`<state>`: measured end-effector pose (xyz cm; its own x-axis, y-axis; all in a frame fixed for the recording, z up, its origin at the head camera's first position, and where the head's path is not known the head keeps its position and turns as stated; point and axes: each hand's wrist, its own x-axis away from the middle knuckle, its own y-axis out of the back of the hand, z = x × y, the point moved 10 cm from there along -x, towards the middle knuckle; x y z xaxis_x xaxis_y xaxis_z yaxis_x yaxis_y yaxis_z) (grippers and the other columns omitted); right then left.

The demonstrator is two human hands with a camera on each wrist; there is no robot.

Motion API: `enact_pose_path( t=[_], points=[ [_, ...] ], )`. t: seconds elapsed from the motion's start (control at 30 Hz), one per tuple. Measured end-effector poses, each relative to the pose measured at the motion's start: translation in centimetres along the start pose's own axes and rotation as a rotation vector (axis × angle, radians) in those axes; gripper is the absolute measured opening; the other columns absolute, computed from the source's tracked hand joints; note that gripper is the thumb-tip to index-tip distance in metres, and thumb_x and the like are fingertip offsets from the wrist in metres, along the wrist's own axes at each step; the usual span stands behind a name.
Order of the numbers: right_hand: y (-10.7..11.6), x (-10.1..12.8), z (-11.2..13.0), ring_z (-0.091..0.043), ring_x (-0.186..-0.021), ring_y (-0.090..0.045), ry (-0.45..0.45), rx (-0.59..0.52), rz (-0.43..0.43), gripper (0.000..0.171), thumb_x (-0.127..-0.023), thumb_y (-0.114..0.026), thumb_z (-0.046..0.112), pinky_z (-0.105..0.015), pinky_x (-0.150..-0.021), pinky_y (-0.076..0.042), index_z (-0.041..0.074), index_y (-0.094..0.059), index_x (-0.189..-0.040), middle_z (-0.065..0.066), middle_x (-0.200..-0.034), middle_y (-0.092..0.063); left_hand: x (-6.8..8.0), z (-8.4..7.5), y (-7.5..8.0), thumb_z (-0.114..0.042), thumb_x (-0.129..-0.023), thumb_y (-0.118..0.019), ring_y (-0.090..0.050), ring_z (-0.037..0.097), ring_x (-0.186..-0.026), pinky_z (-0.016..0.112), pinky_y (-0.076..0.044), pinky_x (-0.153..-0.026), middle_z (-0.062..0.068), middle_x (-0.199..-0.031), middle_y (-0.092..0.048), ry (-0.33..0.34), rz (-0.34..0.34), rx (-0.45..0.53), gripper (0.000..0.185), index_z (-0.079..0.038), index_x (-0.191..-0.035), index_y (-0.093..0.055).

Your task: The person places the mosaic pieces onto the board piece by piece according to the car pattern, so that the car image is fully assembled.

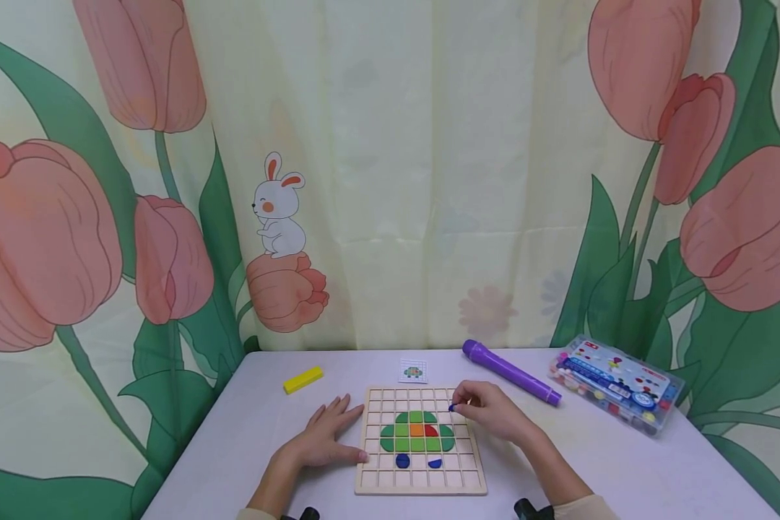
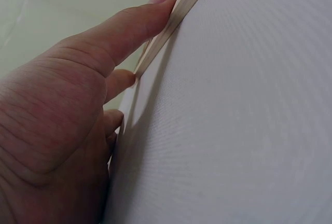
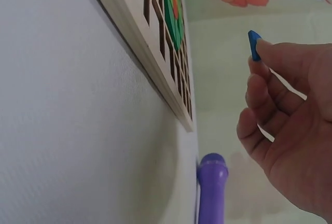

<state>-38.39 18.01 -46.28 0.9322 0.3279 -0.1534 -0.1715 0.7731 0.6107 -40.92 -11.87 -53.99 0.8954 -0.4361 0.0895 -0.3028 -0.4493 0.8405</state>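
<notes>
Between thumb and fingertip my right hand [image 1: 490, 412] pinches a small blue tile [image 3: 253, 45], held over the right side of the wooden grid board [image 1: 421, 486]. My left hand [image 1: 325, 437] lies with fingers spread along the board's left edge, thumb touching the frame, as the left wrist view also shows. Set in the grid is a pattern of green tiles [image 1: 409, 445] around an orange square [image 1: 417, 430] and a red tile [image 1: 431, 431]. Below it sit a round blue shape [image 1: 402, 461] and a blue half-round tile [image 1: 435, 464].
Behind the board lies a small picture card [image 1: 412, 371] with a similar pattern. A yellow block [image 1: 302, 380] is at the back left. To the right are a purple microphone-shaped stick [image 1: 511, 373] and a clear plastic case [image 1: 617, 386] of colourful pieces. A tulip-print curtain [image 1: 390, 180] hangs behind the table.
</notes>
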Motion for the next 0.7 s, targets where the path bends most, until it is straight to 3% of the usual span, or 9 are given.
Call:
enact_pose_path(
  t=[0.47, 0.7],
  points=[
    [-2.5, -0.4, 1.1, -0.014, -0.081, -0.055, 0.03, 0.02, 0.075, 0.006, -0.097, -0.073, 0.017, -0.021, -0.069, -0.045, 0.013, -0.077, -0.1, 0.005, -0.091, -0.068, 0.1, -0.1, 0.0, -0.069, -0.077, -0.079, -0.013, 0.04, -0.162, 0.066, -0.005, -0.129, 0.017, -0.172, -0.024, -0.003, 0.008, 0.006, 0.099, -0.025, -0.159, -0.045],
    [-4.1, -0.3, 1.4, -0.011, -0.077, -0.054, 0.045, 0.013, 0.176, 0.006, -0.095, -0.075, 0.012, -0.021, -0.067, -0.043, 0.013, -0.08, -0.097, 0.005, -0.088, -0.072, 0.1, 0.0, 0.0, -0.069, -0.076, -0.079, -0.013, 0.04, -0.162, 0.066, -0.005, -0.129, 0.017, -0.172, -0.024, 0.003, 0.006, 0.001, 0.1, -0.026, -0.159, -0.045]
  ],
)
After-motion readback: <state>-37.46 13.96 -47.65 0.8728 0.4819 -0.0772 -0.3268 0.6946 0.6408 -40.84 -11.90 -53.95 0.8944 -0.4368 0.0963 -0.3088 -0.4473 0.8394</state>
